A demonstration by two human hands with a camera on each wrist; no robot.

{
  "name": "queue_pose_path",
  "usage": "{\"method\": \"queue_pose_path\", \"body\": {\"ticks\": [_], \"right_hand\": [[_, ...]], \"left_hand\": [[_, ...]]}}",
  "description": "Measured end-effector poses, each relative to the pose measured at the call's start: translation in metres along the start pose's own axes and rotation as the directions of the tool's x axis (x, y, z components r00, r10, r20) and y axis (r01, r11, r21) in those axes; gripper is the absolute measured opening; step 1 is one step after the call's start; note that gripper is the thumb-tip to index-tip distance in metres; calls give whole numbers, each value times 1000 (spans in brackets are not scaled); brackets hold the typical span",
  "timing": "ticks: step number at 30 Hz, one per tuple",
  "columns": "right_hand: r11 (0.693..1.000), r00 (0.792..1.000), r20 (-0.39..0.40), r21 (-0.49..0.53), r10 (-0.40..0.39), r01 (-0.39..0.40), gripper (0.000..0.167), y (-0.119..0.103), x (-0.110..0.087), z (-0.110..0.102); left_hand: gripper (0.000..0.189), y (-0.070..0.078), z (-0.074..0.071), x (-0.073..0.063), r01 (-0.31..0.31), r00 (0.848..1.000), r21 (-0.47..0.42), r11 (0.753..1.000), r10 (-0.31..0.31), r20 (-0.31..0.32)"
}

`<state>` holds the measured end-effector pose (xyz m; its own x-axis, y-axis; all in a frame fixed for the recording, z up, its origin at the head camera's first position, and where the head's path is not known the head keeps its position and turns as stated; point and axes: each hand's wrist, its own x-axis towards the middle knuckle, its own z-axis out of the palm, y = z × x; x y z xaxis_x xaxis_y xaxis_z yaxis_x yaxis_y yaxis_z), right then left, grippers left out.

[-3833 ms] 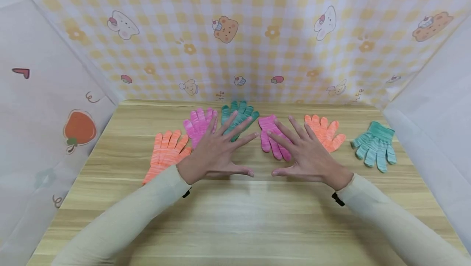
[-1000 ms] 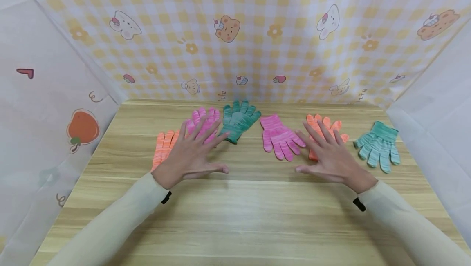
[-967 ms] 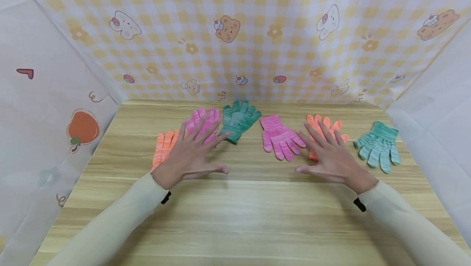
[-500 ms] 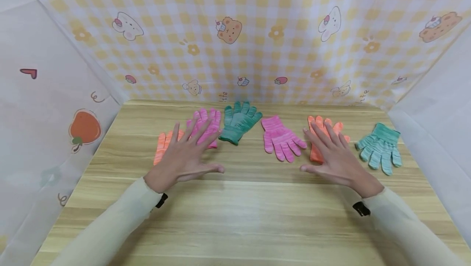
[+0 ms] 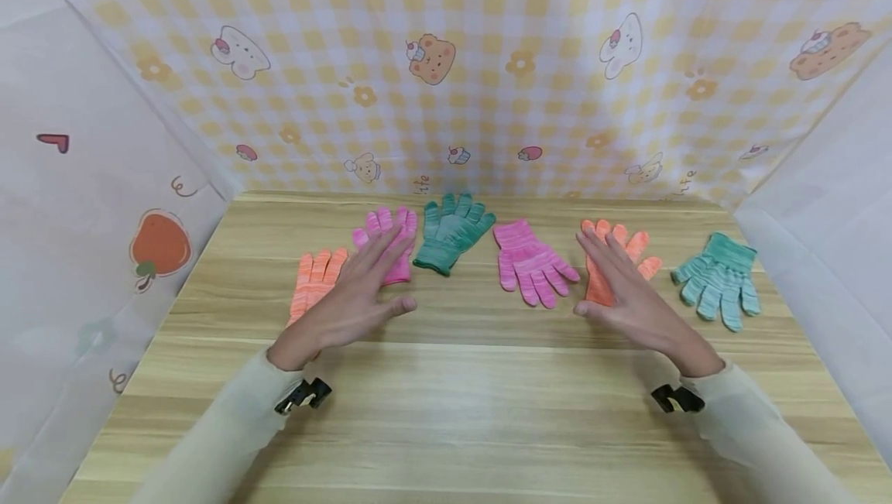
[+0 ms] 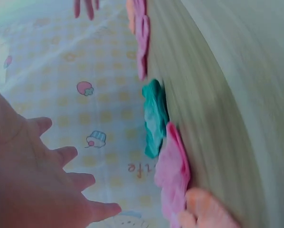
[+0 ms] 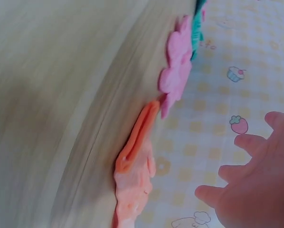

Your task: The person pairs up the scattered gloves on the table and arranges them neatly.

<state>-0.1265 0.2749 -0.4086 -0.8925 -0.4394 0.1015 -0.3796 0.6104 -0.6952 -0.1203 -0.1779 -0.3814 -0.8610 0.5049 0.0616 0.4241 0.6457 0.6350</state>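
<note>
My left hand (image 5: pixel 348 306) is held over the table, fingers straight and holding nothing. It partly covers an orange knit glove (image 5: pixel 311 279) and a pink glove (image 5: pixel 397 270). On the other side, my right hand (image 5: pixel 637 306) also has straight fingers and nothing in it, in front of a second orange glove (image 5: pixel 598 289). Between the hands lie a dark green glove (image 5: pixel 451 234) and another pink glove (image 5: pixel 533 262). A lighter green glove (image 5: pixel 721 279) lies at far right, cuff away from me. Both wrist views show spread fingers apart from the gloves.
The gloves lie flat along the back half of a wood-grain table (image 5: pixel 453 426). A yellow checked cloth (image 5: pixel 481 101) rises behind its back edge. White sheets hang at the left (image 5: pixel 77 256) and right sides.
Both hands have moved apart from near the middle. In the last half second they have turned so the palms face each other more, with fingers closer together. The gloves lie still.
</note>
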Motion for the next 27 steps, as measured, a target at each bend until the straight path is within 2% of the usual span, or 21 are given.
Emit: {"method": "queue_pose_path", "body": {"ticks": [2,5,9,12,14,16,18,20,23,25,27], "right_hand": [[997,1000,-18,72,1,0,103,0,1,0],[989,998,-65,150,12,-2,95,1,3,0],[970,987,-143,241,78,-41,81,2,4,-2],[936,967,-189,338,170,-98,71,3,6,-4],[898,944,-215,417,250,-143,66,5,7,-6],[838,915,-232,517,330,-172,61,8,9,-8],[766,887,-236,617,397,-179,51,13,9,-11],[689,861,-232,704,453,-172,39,19,10,-15],[562,839,-201,815,506,-144,23,27,8,-22],[470,827,-176,875,534,-117,18,32,7,-26],[394,822,-152,914,548,-94,17,36,5,-29]], "left_hand": [[99,0,2,1,-4,1000,-108,994,4,-1],[96,2,5,2,-5,1000,-254,967,4,-7],[87,6,11,6,8,1000,-355,935,-17,-24],[82,11,17,11,29,999,-431,902,-42,-21],[80,16,23,14,50,998,-502,863,-60,-4],[76,22,27,18,79,997,-576,814,-80,24],[73,28,32,22,107,994,-634,766,-98,49],[71,34,37,27,139,990,-667,732,-122,72],[70,42,46,36,182,983,-665,724,-159,96],[70,48,52,42,203,978,-658,725,-180,104],[69,53,58,48,221,974,-649,728,-201,106]]}}
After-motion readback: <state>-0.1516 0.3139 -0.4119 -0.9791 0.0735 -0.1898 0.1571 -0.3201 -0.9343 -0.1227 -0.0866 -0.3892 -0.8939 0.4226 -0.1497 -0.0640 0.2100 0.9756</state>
